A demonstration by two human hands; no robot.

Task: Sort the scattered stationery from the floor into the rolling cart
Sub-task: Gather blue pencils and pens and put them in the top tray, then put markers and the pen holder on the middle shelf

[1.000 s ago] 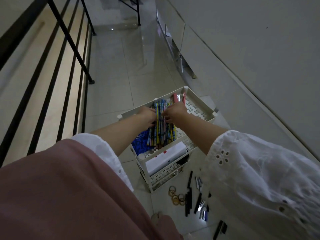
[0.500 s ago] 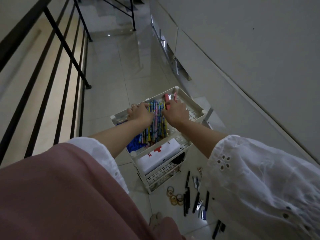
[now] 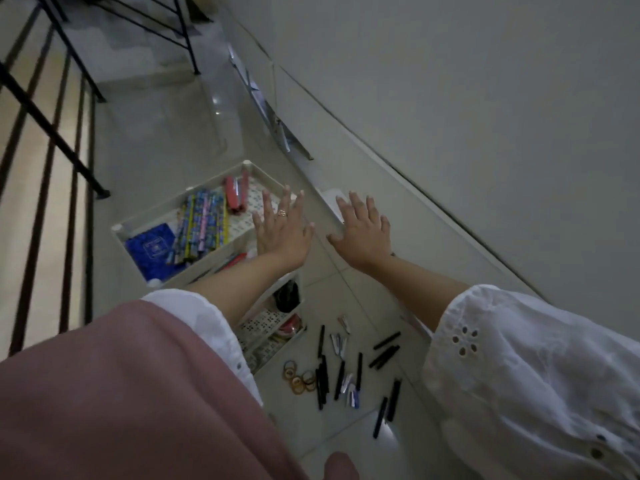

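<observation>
On tiled floor [image 3: 156,150]: black pens [image 3: 322,379] beside cart [image 3: 180,197]; railing [image 3: 52,133] left.

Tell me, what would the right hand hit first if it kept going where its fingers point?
Likely the pale ledge at the foot of the wall: the open right hand points toward it. Its height is unclear, so not certain.

Both hands are off the pencils [image 3: 202,225] now — left hand [image 3: 282,232] and right hand [image 3: 363,233] lifted, fingers spread, empty.

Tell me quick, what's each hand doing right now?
Left hand: open, fingers spread, holding nothing.
Right hand: open, fingers spread, holding nothing.
</observation>
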